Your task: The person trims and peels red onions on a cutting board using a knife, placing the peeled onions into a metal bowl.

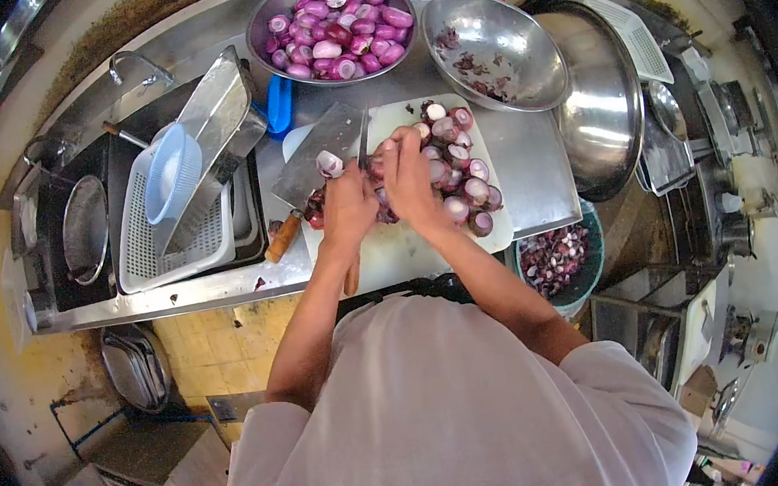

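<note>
Over the white cutting board, my left hand is closed, with a partly peeled red onion at its fingers. Beside it my right hand has its fingers bent inward; what they grip is hidden. Between the hands a narrow knife blade points away from me, and a wooden handle shows below my left wrist. Several trimmed red onions lie right of my right hand. A cleaver with a wooden handle lies left of my left hand.
Peeled onions fill a steel bowl at the back. Another steel bowl holds scraps of skin. A green bin with peelings stands below the counter's right edge. At left are a white basket and a blue strainer; a large pot is at right.
</note>
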A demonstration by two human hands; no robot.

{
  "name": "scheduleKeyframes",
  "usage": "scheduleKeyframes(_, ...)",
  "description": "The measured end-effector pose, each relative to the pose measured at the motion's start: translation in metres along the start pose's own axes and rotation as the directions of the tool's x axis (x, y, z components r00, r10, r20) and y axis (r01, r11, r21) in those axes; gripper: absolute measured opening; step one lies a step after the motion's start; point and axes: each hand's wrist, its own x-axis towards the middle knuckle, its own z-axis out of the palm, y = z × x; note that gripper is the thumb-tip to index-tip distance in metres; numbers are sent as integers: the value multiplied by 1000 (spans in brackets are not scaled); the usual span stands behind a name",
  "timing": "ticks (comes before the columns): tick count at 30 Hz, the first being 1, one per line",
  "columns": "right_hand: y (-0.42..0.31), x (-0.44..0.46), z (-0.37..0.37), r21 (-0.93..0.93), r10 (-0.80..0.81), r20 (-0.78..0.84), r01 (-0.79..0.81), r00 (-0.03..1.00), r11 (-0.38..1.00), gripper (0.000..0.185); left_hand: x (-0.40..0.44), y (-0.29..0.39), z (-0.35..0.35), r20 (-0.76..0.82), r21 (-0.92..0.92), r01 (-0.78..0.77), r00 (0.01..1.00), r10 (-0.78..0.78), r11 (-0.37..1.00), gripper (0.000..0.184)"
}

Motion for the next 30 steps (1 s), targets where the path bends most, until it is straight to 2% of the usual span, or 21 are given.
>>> scheduleKeyframes(2,3,-4,9,26,-40,-53,41,998,999,17,0,-10,9,-70,31,-49,996,51,998,10)
scheduleKeyframes(3,-1,-5,8,79,72,-50,-68,996,995,21,0,-8,7,-70,31,-49,996,51,998,10)
scheduleKeyframes(4,4,-4,9,79,73,-50,-69,996,994,21,-2,-8,4,-42,13,-3,999,4,1000,12)
scheduleKeyframes(6,13,0,7,273,317,-41,-295,947,916,22,-4,-8,-4,-11,-4,47,999,-47,999,13)
scheduleKeyframes(7,15,3,3,439,450,18,-411,893,799,20,-4,-8,-10,43,-135,112,993,-107,984,16)
scheduleKeyframes(8,16,6,-3,437,449,17,-410,893,800,20,-4,-7,-14,104,-261,180,982,-157,948,18)
scheduleKeyframes(9,6,12,-12,635,630,193,-586,752,504,18,-10,19,-32,146,-320,213,974,-174,923,22)
scheduleKeyframes(10,0,15,-18,727,709,409,-675,574,127,17,-11,21,-36,146,-321,213,974,-174,923,22)
scheduleKeyframes(12,24,11,-11,729,670,425,-669,609,145,15,-13,20,-41,231,-289,129,971,-61,949,29)
scheduleKeyframes(13,33,11,-6,706,667,308,-633,679,318,10,-14,20,-41,229,-290,130,971,-63,948,29)
scheduleKeyframes(14,42,9,-2,657,639,191,-581,745,481,10,-16,20,-39,236,-150,57,971,-20,987,27)
scheduleKeyframes(15,41,8,0,656,638,192,-581,745,481,10,-17,24,-38,249,-8,-20,968,21,1000,26)
scheduleKeyframes(17,39,7,4,425,483,-48,-420,874,802,9,-20,32,-38,239,11,-34,971,30,999,24)
scheduleKeyframes(18,39,6,5,425,483,-47,-420,874,802,9,-21,36,-38,230,31,-48,972,40,998,22)
scheduleKeyframes(20,39,5,7,290,342,-121,-297,932,910,11,-22,37,-34,214,40,-61,975,51,997,20)
scheduleKeyframes(23,40,4,8,261,285,-131,-245,949,934,12,-23,30,-23,176,44,-73,982,64,996,17)
scheduleKeyframes(25,23,2,2,252,305,-92,-274,948,928,14,-22,31,-21,154,38,-69,986,62,997,16)
scheduleKeyframes(27,6,1,-3,241,321,-54,-299,946,923,15,-17,40,-24,165,-42,65,985,-57,997,23)
scheduleKeyframes(30,-2,-1,-3,230,257,-73,-235,964,944,15,-14,39,-16,130,-72,58,990,-49,996,23)
